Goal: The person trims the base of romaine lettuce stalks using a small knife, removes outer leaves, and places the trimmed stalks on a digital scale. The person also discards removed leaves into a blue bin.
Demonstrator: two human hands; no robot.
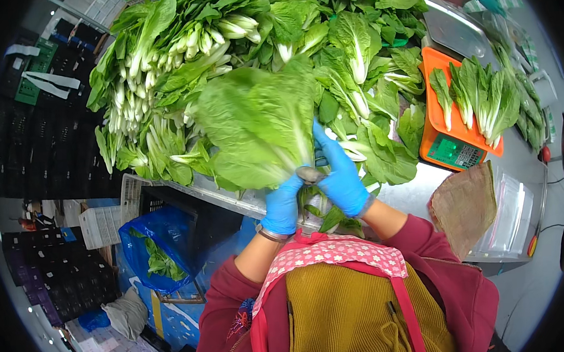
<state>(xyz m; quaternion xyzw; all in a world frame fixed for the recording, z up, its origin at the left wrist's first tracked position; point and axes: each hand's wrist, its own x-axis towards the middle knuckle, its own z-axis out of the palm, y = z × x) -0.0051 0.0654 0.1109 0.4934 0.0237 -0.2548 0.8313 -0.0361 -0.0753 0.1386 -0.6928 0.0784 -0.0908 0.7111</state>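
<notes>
My left hand (282,202), in a blue glove, is closed around the base of a large leafy green (260,124), whose blurred leaves fan out over the table. Beside it my right hand (342,182), also gloved in blue, has a small dark object (309,174) at the thumb, against the stem base; its kind is not clear. Some right-hand fingers reach up along the leaves. A big heap of leafy greens with white stems (134,93) lies beyond my hands. More loose leaves (388,151) lie right of them.
At the right, an orange digital scale (433,91) bears several small greens (493,98). Nearer are a brown cloth (463,209) and clear plastic bags (509,216). A blue bag (133,260) with leaves stands below the table's left edge. A co-worker's gloved hand (489,1) is at top right.
</notes>
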